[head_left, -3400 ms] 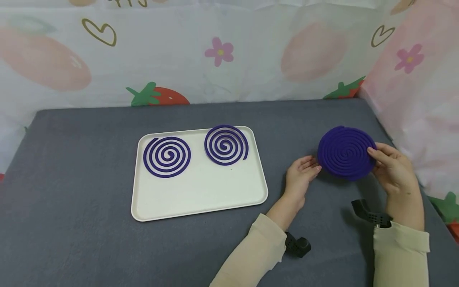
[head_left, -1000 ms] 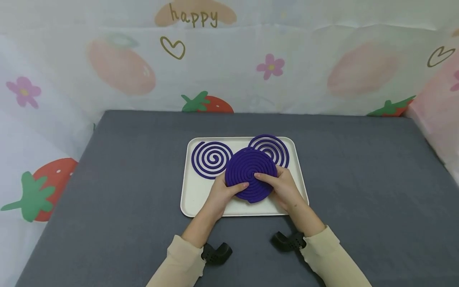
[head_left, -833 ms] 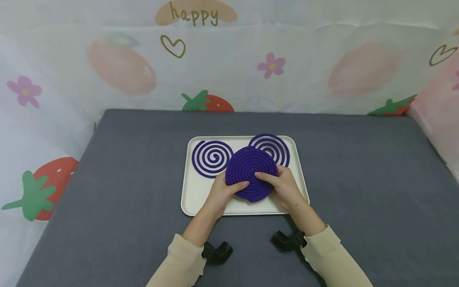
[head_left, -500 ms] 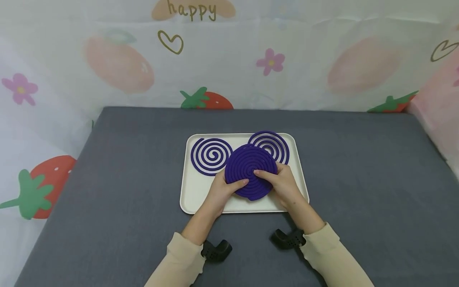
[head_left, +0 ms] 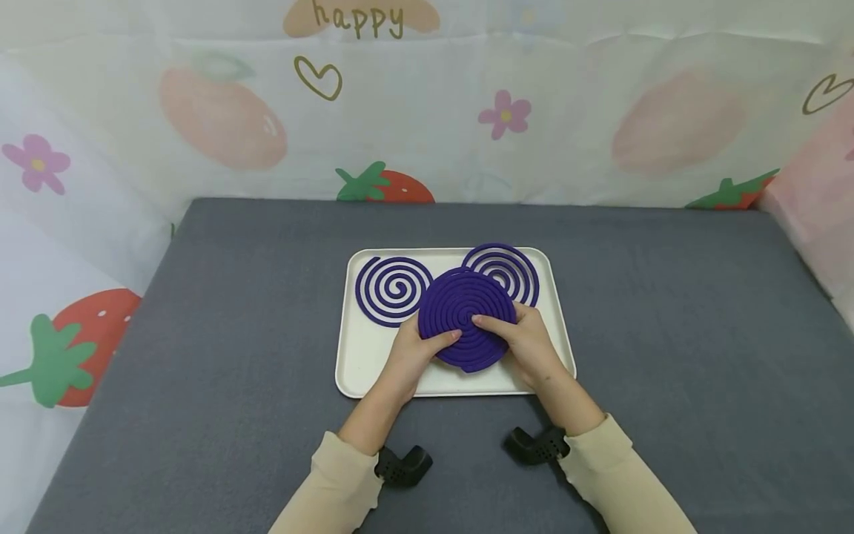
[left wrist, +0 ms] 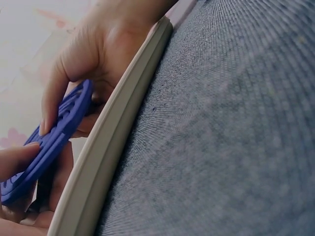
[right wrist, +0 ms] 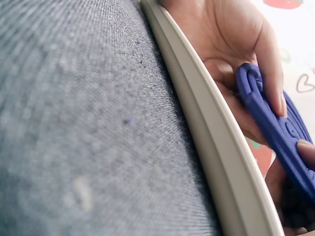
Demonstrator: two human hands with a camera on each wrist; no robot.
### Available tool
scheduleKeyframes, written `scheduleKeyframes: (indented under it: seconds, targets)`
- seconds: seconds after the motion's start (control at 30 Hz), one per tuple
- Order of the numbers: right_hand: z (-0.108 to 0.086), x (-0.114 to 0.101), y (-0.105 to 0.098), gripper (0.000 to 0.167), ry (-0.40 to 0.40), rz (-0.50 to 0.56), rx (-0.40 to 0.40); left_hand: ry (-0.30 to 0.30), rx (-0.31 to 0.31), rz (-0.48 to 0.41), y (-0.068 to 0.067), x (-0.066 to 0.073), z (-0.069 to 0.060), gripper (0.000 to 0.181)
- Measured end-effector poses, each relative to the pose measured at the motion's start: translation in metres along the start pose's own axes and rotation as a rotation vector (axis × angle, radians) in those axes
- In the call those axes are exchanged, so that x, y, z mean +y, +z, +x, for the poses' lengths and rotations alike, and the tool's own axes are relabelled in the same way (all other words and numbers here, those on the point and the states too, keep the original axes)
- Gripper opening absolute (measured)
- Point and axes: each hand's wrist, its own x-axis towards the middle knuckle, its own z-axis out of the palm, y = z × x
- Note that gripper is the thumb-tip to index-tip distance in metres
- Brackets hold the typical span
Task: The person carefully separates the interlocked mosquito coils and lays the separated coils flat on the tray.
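Both hands hold a thick purple disc of tightly nested mosquito coils point(head_left: 460, 293) over the front of a white tray. My left hand point(head_left: 408, 360) grips its left edge, thumb on the upper face and fingers beneath. On the right side my right hand point(head_left: 536, 347) grips it likewise, its thumb near the spiral's centre. Seen edge-on in the left wrist view, the nested coils point(left wrist: 63, 133) are tilted above the tray edge point(left wrist: 106, 142). In the right wrist view fingers support the coils point(right wrist: 273, 130) from below.
The white tray point(head_left: 367, 371) lies on a grey cloth-covered table point(head_left: 253, 334). A loose single spiral coil point(head_left: 363, 297) lies at its back left. Another single coil point(head_left: 532, 278) overlaps the back right rim, partly hidden by the held disc. A printed cloth point(head_left: 560, 44) hangs behind.
The disc has come from right of the tray, where the right hand held it, to over the tray, now in both hands. During the last second almost nothing moves.
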Motion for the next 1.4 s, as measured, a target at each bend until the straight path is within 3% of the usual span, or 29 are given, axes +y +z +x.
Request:
scheduleKeyframes:
  seconds: [0.23, 0.5, 0.63, 1.03, 1.27, 1.4]
  targets:
    - [-0.001, 0.000, -0.001, 0.043, 0.013, 0.090, -0.038, 0.006, 0.016, -0.005, 0.000, -0.003, 0.001, 0.056]
    - [-0.003, 0.000, -0.004, 0.025, -0.003, 0.152, -0.081, -0.011, -0.003, -0.023, -0.001, -0.003, 0.002, 0.054]
    - [-0.004, 0.000, -0.006, 0.023, 0.005, 0.180, -0.096, -0.024, -0.026, -0.031, 0.000, -0.001, 0.002, 0.052]
    - [-0.002, -0.001, -0.008, 0.026, 0.003, 0.185, -0.133, -0.011, -0.044, -0.043, 0.000, -0.001, 0.001, 0.051]
    - [-0.001, -0.003, -0.009, 0.023, 0.000, 0.152, -0.192, -0.013, 0.026, 0.023, 0.000, -0.001, 0.001, 0.051]
    - [0.001, -0.004, -0.011, 0.025, 0.007, 0.159, -0.222, -0.012, 0.020, 0.023, 0.000, 0.000, 0.001, 0.049]
